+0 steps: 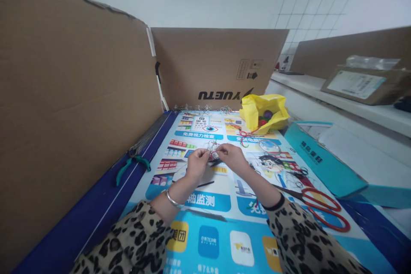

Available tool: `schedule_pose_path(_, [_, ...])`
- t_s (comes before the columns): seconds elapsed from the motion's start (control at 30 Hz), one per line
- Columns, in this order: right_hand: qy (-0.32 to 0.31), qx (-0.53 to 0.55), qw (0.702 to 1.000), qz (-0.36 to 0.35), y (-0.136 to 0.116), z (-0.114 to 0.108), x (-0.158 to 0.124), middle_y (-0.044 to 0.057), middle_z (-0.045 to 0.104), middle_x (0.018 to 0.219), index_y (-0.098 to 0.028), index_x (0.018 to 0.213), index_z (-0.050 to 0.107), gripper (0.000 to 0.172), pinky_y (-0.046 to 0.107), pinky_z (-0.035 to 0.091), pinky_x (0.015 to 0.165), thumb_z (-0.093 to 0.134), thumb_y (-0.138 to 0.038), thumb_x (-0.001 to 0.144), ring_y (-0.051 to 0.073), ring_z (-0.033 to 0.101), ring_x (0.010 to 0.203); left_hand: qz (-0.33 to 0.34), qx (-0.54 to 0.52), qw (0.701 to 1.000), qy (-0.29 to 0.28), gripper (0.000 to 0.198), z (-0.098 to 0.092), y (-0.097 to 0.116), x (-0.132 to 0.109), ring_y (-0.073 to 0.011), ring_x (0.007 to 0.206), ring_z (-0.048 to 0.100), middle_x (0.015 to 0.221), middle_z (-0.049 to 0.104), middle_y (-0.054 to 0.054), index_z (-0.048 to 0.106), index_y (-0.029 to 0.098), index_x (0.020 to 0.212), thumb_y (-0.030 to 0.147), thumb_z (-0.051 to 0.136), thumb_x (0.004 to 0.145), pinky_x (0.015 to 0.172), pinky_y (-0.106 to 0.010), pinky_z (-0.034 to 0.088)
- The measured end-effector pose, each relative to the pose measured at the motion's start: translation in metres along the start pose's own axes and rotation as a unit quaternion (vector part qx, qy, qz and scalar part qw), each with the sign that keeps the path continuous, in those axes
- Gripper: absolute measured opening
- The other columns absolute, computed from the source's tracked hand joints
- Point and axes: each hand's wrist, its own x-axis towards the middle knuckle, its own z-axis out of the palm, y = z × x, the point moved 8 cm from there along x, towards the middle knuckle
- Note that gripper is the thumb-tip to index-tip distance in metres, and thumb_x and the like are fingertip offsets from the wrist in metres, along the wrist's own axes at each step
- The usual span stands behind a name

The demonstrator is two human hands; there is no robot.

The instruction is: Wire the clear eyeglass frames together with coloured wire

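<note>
In the middle of the printed mat, a small wire piece (212,145) with thin silvery strands and a bit of red is pinched between both hands. My left hand (198,163) grips it from the left with thumb and forefinger closed. From the right, my right hand (231,157) does the same, its fingertips nearly meeting the left ones. The fingers cover part of the piece, so its exact shape cannot be made out. A dark pointed object (214,162) lies just beneath the fingertips.
Green-handled pliers (132,167) lie on the left; red-handled scissors (324,205) lie right. A yellow bag (279,113) with coloured yarn stands back right, near a teal box (321,158). Several wire pieces (207,107) line the back cardboard wall (212,64). Another cardboard wall (70,94) rises left.
</note>
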Motion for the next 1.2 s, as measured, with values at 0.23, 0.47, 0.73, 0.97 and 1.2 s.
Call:
schedule_pose_path(0.23, [0.031, -0.033, 0.999, -0.015, 0.000, -0.005, 0.001, 0.005, 0.067, 0.086, -0.020, 0.086, 0.067, 0.019, 0.029, 0.045, 0.074, 0.053, -0.016, 0.073, 0.017, 0.060, 0.080, -0.074, -0.052, 0.996, -0.020, 0.019, 0.007, 0.000, -0.007, -0.0085, 0.046, 0.047, 0.054, 0.060, 0.000, 0.058, 0.015, 0.067, 0.033, 0.062, 0.068, 0.047, -0.020, 0.034])
schedule_pose_path(0.47, [0.017, 0.007, 1.000, -0.022, -0.002, 0.005, -0.001, 0.001, 0.067, 0.079, -0.021, 0.082, 0.067, 0.016, 0.026, 0.047, 0.069, 0.054, -0.016, 0.074, 0.015, 0.061, 0.073, -0.081, -0.073, 0.993, -0.047, 0.022, 0.013, -0.002, -0.009, -0.0107, 0.054, 0.054, 0.057, 0.061, -0.002, 0.057, 0.014, 0.068, 0.035, 0.063, 0.068, 0.051, -0.020, 0.038])
schedule_pose_path(0.73, [0.034, 0.001, 0.999, -0.036, -0.003, 0.005, -0.003, 0.002, 0.065, 0.080, -0.020, 0.076, 0.066, 0.012, 0.027, 0.045, 0.072, 0.057, -0.014, 0.071, 0.015, 0.059, 0.075, -0.084, -0.126, 0.984, -0.097, 0.028, 0.022, 0.001, -0.012, -0.0085, 0.049, 0.049, 0.056, 0.061, -0.002, 0.057, 0.013, 0.065, 0.040, 0.067, 0.065, 0.049, -0.020, 0.035])
schedule_pose_path(0.97, [0.029, 0.019, 0.999, -0.029, 0.000, 0.002, -0.001, 0.001, 0.066, 0.077, -0.021, 0.076, 0.066, 0.011, 0.026, 0.046, 0.069, 0.056, -0.017, 0.073, 0.015, 0.060, 0.074, -0.077, -0.116, 0.985, -0.104, 0.026, 0.023, 0.005, -0.011, -0.0082, 0.047, 0.045, 0.051, 0.054, 0.000, 0.061, 0.013, 0.063, 0.038, 0.065, 0.065, 0.050, -0.022, 0.035])
schedule_pose_path(1.2, [0.026, 0.014, 0.998, -0.049, -0.003, 0.001, 0.000, 0.002, 0.066, 0.079, -0.020, 0.078, 0.066, 0.012, 0.025, 0.045, 0.070, 0.056, -0.015, 0.073, 0.015, 0.060, 0.075, 0.023, 0.066, 0.995, -0.069, 0.015, 0.013, 0.020, -0.007, -0.0121, 0.054, 0.050, 0.054, 0.056, -0.001, 0.064, 0.016, 0.065, 0.025, 0.053, 0.072, 0.058, -0.025, 0.039])
